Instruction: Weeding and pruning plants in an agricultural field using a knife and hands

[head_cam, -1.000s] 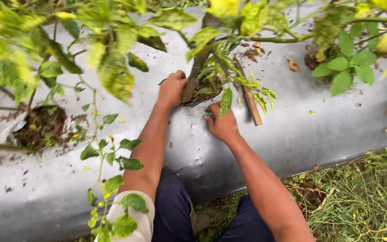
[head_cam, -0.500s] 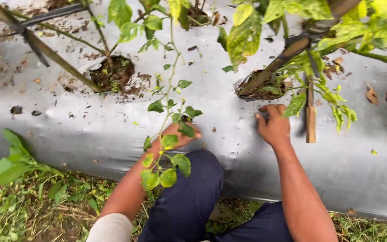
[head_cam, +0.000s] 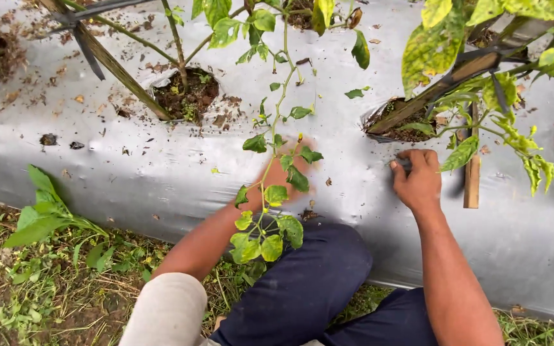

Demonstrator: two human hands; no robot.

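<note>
since half a second back the view has slid a little to the left, so the planting hole on the right (head_cam: 400, 130) now sits at 2 o'clock and the second hole with its stem (head_cam: 187, 96) at 11 o'clock; both hands have kept to much the same spots on the silver plastic mulch (head_cam: 129, 173).

the right hand (head_cam: 418, 179) rests on the sheeting just below the right hole, at 3 o'clock from centre, fingers curled narrow with something small and dark pinched at the fingertips (head_cam: 402, 164); what it is cannot be told. the left hand (head_cam: 283, 176) lies on the mulch near centre, mostly hidden behind a drooping green shoot (head_cam: 270, 192), so whether its fingers are spread or closed cannot be told.

a slanted wooden stake (head_cam: 440, 90) runs into the right hole, and a short wooden peg (head_cam: 472, 182) stands just beside the right hand at its 3 o'clock. another stake (head_cam: 120, 70) leans into the left hole. grass (head_cam: 65, 275) lies at 8 o'clock, and the dark blue trouser knee (head_cam: 309, 282) at 6 o'clock.
</note>
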